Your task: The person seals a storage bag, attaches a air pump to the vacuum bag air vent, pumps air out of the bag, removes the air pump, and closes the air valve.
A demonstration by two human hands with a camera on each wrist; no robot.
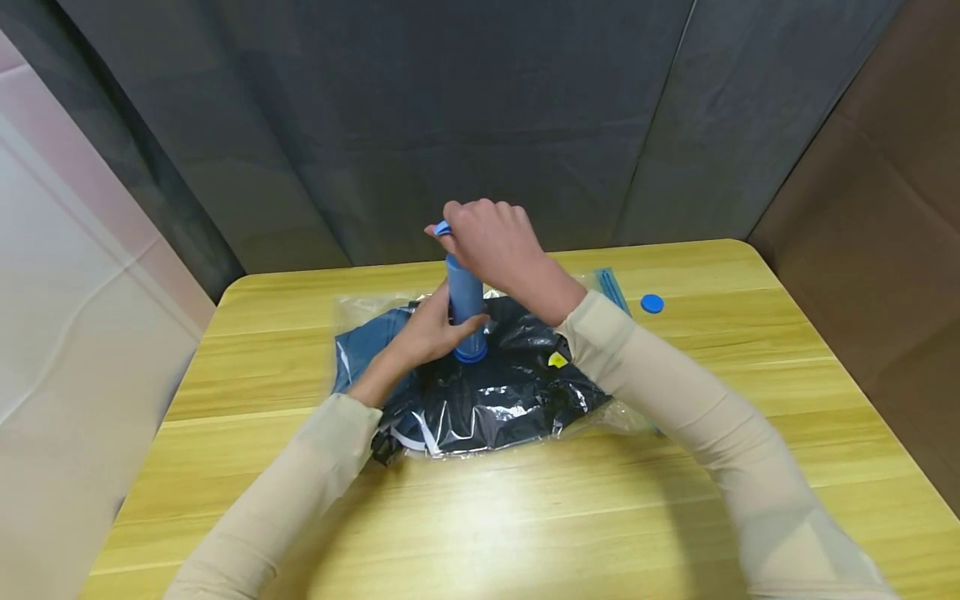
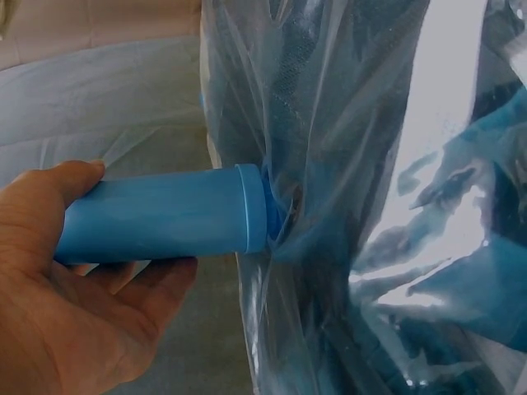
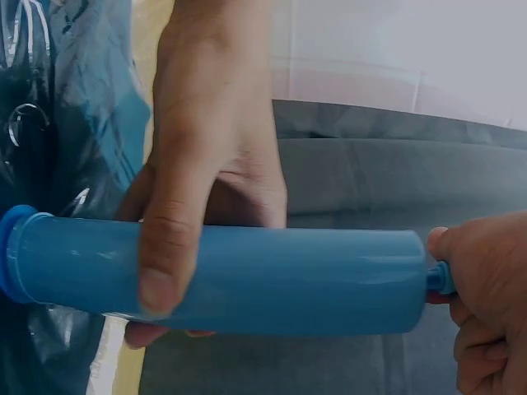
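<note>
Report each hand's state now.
Left hand: grips the blue pump barrel.
Right hand: grips the pump handle on top.

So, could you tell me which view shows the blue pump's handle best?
The right wrist view: the handle emerges from the pump, gripped by the right hand. The head view hides most of it; the left wrist view shows only the barrel.

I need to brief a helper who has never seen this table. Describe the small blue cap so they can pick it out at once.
Start at the yellow wooden table and find the clear vacuum bag of dark clothes at its middle. Look past the bag's far right corner, beside the blue strips: the small blue cap lies alone on bare wood. Unlike the tall blue pump, it is a flat round disc that no hand touches.
</note>
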